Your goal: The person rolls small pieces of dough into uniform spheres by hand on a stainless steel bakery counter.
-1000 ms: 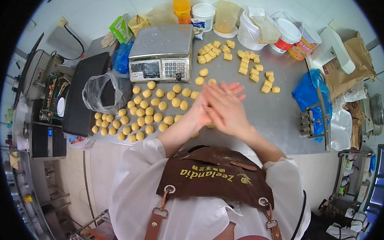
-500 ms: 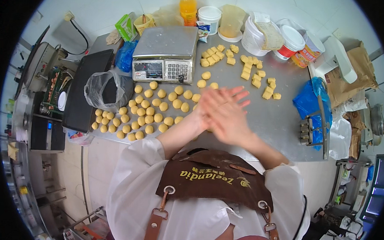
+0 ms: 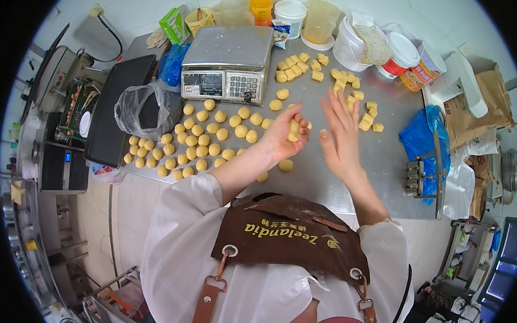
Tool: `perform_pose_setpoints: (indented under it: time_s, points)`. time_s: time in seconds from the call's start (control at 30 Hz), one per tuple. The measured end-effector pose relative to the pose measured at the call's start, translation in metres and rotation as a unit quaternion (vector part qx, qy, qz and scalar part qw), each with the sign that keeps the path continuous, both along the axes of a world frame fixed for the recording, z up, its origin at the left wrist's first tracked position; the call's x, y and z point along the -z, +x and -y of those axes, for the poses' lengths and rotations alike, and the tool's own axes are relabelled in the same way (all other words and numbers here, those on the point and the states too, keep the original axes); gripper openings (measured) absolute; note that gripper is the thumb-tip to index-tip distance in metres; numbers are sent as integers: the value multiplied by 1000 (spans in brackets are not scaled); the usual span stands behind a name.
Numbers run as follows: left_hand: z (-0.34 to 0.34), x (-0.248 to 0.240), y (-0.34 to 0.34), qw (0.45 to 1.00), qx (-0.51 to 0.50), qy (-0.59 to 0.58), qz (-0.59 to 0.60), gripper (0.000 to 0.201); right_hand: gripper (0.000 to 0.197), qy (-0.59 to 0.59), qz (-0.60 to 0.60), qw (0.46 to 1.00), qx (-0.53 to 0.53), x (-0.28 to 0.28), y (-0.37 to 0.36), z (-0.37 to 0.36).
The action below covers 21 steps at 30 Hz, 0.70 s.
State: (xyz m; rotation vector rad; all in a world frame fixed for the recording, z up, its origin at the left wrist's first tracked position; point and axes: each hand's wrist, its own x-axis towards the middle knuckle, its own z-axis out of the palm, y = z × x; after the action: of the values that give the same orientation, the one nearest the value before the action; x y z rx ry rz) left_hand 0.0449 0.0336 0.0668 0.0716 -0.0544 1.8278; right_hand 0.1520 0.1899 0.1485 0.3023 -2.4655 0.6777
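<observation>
My left hand [image 3: 282, 138] is palm up over the table's middle, its fingers curled round a piece of yellow dough [image 3: 293, 131]. Just to its right, my right hand [image 3: 342, 139] is raised with its fingers stretched out and nothing in them. Many round dough balls [image 3: 213, 127] lie spread over the table left of my hands, and one dough ball [image 3: 286, 165] sits just below my left hand. Beyond the hands, cut dough chunks [image 3: 292, 67] lie in a cluster by the scale, and more chunks [image 3: 366, 121] lie behind my right hand.
A digital scale [image 3: 226, 47] stands at the back of the metal table [image 3: 380, 179]. Left of it are a clear plastic bag [image 3: 135, 115] and a black tray [image 3: 115, 110]. White tubs [image 3: 351, 45] line the wall; a blue bag [image 3: 421, 131] lies by a metal rack at the right edge.
My two hands, pressed together before, have come apart. The right hand has moved rightward and opened, and dough now shows in the left hand. The view has shifted slightly.
</observation>
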Motion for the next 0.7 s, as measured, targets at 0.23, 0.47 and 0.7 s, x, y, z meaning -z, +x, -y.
perform_pose_setpoints:
  time_s: [0.23,0.47,0.7]
  points:
    - [-26,-45,35,989,-85,-69,-97,60,42,-5,-14,999,-45,6,-32,38]
    - [-24,-27,35,971,-21,-236,-26,61,44,78,16,994,78,12,-22,20]
    - [-9,47,19,927,-108,-360,-7,37,68,8,122,990,70,47,27,-5]
